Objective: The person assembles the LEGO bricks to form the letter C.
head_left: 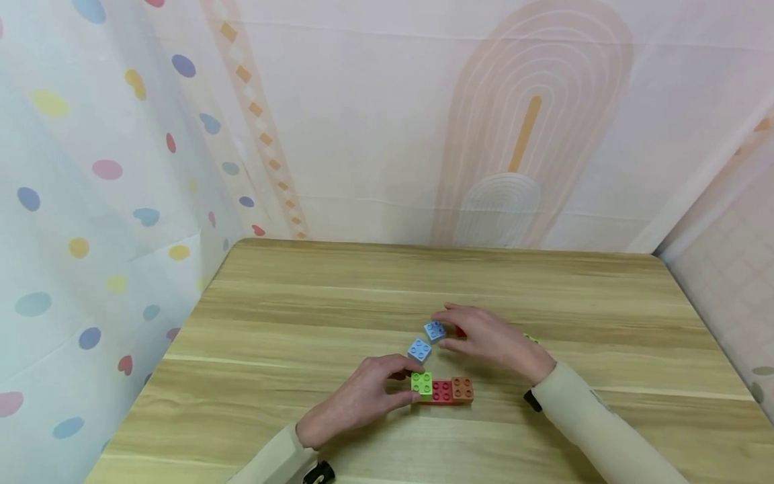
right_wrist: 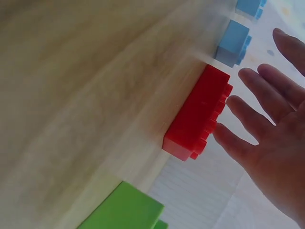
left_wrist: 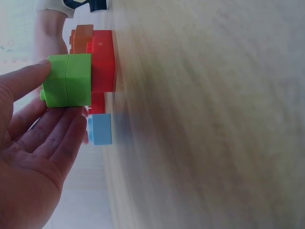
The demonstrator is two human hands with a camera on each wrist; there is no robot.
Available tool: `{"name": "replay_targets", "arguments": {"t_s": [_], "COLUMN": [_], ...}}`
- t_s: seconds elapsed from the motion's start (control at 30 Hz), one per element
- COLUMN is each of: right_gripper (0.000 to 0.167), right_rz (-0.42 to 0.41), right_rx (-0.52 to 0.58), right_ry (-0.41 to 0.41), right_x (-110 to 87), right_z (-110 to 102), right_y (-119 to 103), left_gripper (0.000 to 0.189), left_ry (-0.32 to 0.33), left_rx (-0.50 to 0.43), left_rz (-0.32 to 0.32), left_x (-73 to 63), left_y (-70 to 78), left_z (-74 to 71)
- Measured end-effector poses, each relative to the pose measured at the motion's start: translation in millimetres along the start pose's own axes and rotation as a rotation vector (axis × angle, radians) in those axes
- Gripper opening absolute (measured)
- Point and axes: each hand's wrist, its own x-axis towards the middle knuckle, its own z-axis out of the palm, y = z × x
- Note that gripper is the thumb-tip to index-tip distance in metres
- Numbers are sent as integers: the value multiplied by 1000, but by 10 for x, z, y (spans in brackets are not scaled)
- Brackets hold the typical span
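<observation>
My left hand (head_left: 375,396) pinches two stacked green toy bricks (left_wrist: 69,80) between thumb and fingers. They sit at the left end of a long red brick (left_wrist: 104,59), and a brown-orange brick (head_left: 462,389) stands at its right end. Farther back, my right hand (head_left: 490,337) hovers with spread, relaxed fingers and holds nothing. Its fingers are over and beside a loose red brick (right_wrist: 198,112), mostly hidden by the hand in the head view. One light blue brick (head_left: 435,330) lies by its fingertips; a second light blue brick (head_left: 419,350) lies nearer the left hand.
Another green brick (right_wrist: 124,205) lies to the right of the loose red one, partly covered by the right wrist in the head view. The wooden table (head_left: 290,289) ends at patterned curtains (head_left: 363,134) behind and to the sides.
</observation>
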Motion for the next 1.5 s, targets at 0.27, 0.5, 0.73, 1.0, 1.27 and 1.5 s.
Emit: {"name": "replay_targets", "arguments": {"t_s": [0.27, 0.5, 0.73, 1.0, 1.27, 1.5], "right_gripper": [45, 36, 34, 34, 38, 40], "right_rz": [-14, -60, -49, -23, -87, -128], "right_rx": [-26, -91, -101, -37, -35, -22], "right_ry": [-61, -43, 8, 59, 134, 193], "right_x": [112, 157, 91, -72, -221, -328], "right_z": [35, 46, 23, -79, -115, -126], "right_y": [13, -12, -52, -159, -219, -277], "left_gripper": [37, 37, 40, 40, 41, 42], "left_ry": [2, 2, 0, -5, -6, 3], "left_rx": [-5, -23, -8, -2, -14, -14], "left_rz": [-13, -10, -3, -2, -12, -12], "left_x": [1, -3, -17, -26, -20, -26], "left_y": [0, 3, -22, -22, -16, -22], "left_z": [2, 6, 12, 8, 15, 22]}}
